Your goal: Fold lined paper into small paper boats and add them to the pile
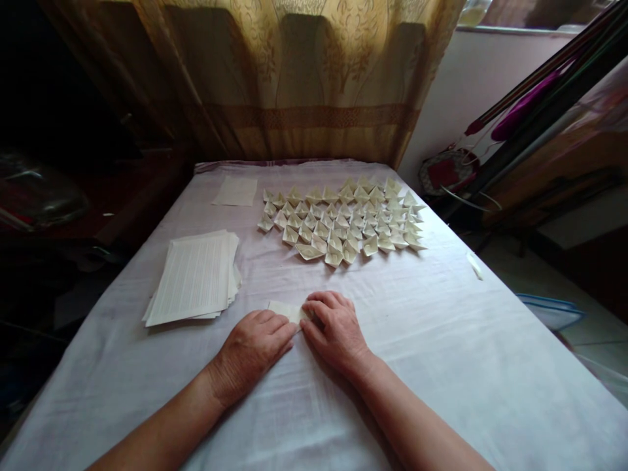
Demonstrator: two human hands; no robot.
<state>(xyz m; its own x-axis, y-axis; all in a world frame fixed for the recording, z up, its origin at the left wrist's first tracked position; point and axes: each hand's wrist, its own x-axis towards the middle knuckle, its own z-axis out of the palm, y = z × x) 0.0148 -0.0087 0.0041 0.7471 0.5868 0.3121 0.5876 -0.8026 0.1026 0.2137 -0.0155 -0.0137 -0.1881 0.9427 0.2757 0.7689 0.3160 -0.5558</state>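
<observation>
Paper (pixel 283 310) on pale cloth (pixel 441 340) touches left hand (pixel 258 341) and right hand (pixel 337 330).

left hand (pixel 260 337) and right hand (pixel 336 327) are both down on a small pale paper piece (pixel 282 310), fingers curled round so you can't really see the grip. up ahead there's a whole crowd of little folded paper boats (pixel 335 255), packed in rough rows. lined paper stack (pixel 191 278) sits off to the left, kinda messy, with a loose sheet (pixel 236 191) behind it. all on a cloth-covered worktop (pixel 441 366), gold curtain (pixel 314 91) at the back.
</observation>
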